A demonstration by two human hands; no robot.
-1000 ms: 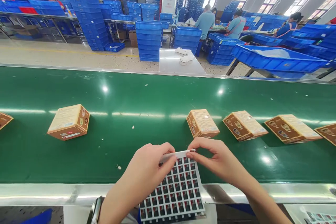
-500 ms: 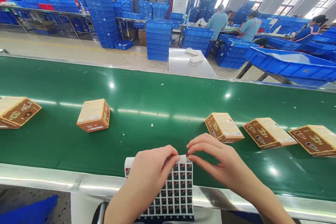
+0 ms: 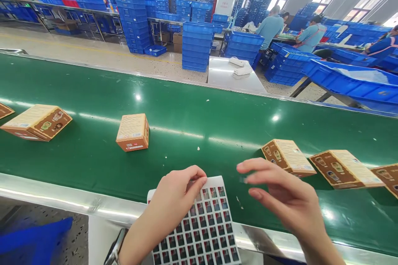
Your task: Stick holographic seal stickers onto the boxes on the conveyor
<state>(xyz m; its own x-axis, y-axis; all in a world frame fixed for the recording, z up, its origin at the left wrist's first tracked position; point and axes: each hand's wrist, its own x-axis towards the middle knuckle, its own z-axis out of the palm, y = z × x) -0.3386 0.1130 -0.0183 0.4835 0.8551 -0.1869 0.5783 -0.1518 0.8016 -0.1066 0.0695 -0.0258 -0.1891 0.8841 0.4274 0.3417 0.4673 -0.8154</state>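
My left hand [image 3: 178,194] pinches the top edge of a white sheet of small square stickers [image 3: 214,219], dark with red corners, in rows. The sheet leans over the near rail of the conveyor; part of it is hidden behind my left hand and wrist. Off to the right of the sheet, my right hand [image 3: 280,194] hovers over the green belt, blurred, thumb apart from the fingers. A small sticker [image 3: 243,179] clings at its fingertips. Nearest to that hand, just behind it, lies a brown and cream printed box [image 3: 294,157].
On the green conveyor belt [image 3: 186,103] sit more such boxes: one left of centre [image 3: 132,132], one far left [image 3: 40,122], others at right [image 3: 345,167]. Beyond are a metal table [image 3: 225,78], stacked blue crates [image 3: 195,45] and several seated people.
My right hand has moved right, away from the sheet's corner, carrying a small sticker. The view has shifted and boxes appear further right. My left hand keeps its pinch on the sheet.
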